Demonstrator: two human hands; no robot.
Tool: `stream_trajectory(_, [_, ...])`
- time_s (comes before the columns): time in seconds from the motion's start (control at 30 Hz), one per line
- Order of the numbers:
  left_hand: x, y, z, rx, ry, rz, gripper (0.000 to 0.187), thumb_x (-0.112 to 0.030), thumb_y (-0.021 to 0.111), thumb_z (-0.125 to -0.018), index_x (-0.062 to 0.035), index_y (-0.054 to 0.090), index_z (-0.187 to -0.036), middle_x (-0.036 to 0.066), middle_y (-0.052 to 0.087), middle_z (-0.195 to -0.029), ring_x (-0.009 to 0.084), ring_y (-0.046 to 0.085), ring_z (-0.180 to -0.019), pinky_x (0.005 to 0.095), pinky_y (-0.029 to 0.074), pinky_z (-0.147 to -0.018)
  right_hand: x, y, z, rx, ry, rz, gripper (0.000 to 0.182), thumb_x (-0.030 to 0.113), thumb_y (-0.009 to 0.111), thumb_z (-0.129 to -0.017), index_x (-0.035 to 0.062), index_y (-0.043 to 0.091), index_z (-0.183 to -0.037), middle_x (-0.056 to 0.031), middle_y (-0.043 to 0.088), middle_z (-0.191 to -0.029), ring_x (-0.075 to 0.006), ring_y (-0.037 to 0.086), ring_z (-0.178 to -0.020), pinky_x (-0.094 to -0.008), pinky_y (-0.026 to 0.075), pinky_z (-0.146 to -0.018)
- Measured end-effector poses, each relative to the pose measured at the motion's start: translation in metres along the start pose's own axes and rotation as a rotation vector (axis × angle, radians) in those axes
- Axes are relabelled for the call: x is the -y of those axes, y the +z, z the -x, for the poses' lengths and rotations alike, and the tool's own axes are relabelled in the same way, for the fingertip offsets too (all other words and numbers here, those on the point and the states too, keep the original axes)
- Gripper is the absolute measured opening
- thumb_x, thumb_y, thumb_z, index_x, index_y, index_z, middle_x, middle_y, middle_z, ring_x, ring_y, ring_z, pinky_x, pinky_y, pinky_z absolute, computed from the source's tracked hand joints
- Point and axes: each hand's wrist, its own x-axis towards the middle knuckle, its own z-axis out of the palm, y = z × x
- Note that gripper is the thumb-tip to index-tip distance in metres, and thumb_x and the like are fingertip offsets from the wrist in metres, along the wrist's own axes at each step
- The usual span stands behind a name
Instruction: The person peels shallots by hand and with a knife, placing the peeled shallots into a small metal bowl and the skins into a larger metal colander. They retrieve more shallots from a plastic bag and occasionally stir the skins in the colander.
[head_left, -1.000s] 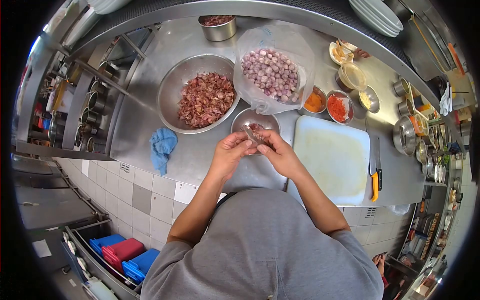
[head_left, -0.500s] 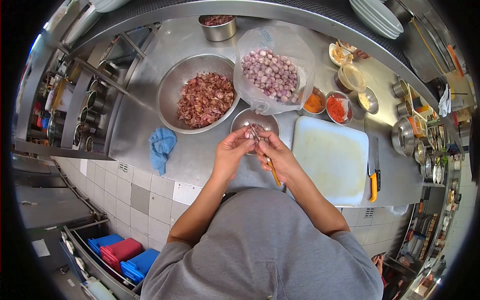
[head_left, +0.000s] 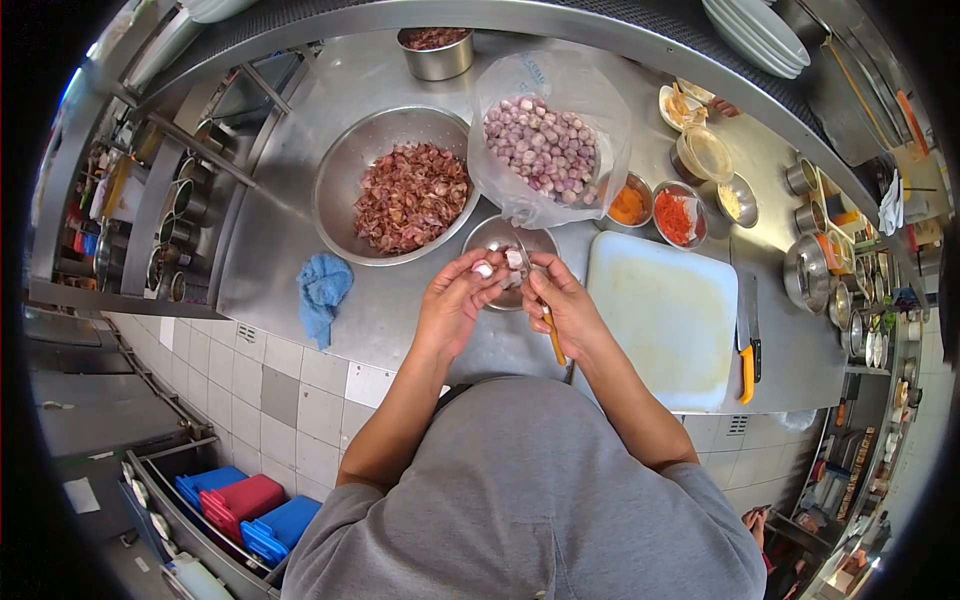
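Observation:
Between the thumb and fingers of my left hand [head_left: 452,305] is a small shallot [head_left: 483,269], its pale cut face showing. My right hand [head_left: 565,305] grips a small knife [head_left: 554,336] with a yellow handle, the blade pointing up and away from me. Just beyond my fingers, under the blade, sits a small steel bowl [head_left: 480,238] with pale pieces in it. Behind that stands a clear plastic bag [head_left: 610,120] full of peeled shallots [head_left: 540,150]. A large steel bowl [head_left: 335,190] to the left holds a heap of reddish shallot skins [head_left: 410,200].
A white cutting board [head_left: 660,320] lies at right, with two knives [head_left: 748,360] beside it. Small bowls of orange [head_left: 627,206] and red [head_left: 676,216] food stand behind the board. A blue cloth [head_left: 324,298] lies at left. An overhead shelf [head_left: 560,18] spans the back.
My hands have come apart slightly. The knife blade has moved off the shallot in my left hand, which now shows a pale cut face.

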Motion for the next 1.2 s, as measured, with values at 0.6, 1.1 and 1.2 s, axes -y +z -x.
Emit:
stream_trajectory(0.6, [0.011,0.009,0.002,0.007,0.304,-0.17,0.023,0.005,0.061,-0.086,-0.0055,0.05,-0.104,0.005,0.061,-0.097,0.0107,0.06,-0.082,0.0284,0.052,-0.079,-0.008,0.006,0.004,0.112,-0.352,0.717,0.059,0.012,0.058,-0.096,0.006,0.033,-0.149,-0.0166,0.043,-0.146,-0.0225,0.038,-0.137,-0.0341,0.032,-0.111])
stream_trajectory(1.1, [0.012,0.013,0.006,0.035,0.214,-0.093,0.022,0.006,0.06,-0.088,-0.0071,0.05,-0.103,0.006,0.062,-0.099,0.0147,0.063,-0.088,0.0321,0.055,-0.083,-0.005,0.002,0.003,0.094,-0.495,0.885,0.046,0.016,0.054,-0.098,0.0105,0.045,-0.143,-0.0105,0.06,-0.124,-0.0206,0.058,-0.112,-0.0304,0.047,-0.093])
stream_trajectory(1.2, [0.008,0.016,0.006,0.059,0.15,0.01,0.024,0.003,0.058,-0.091,-0.0053,0.053,-0.113,0.007,0.063,-0.107,0.0173,0.064,-0.096,0.0338,0.055,-0.086,0.007,0.004,0.013,0.102,0.044,0.32,0.045,0.018,0.052,-0.1,0.0157,0.045,-0.144,0.0011,0.056,-0.094,-0.0085,0.052,-0.075,-0.0212,0.045,-0.06])
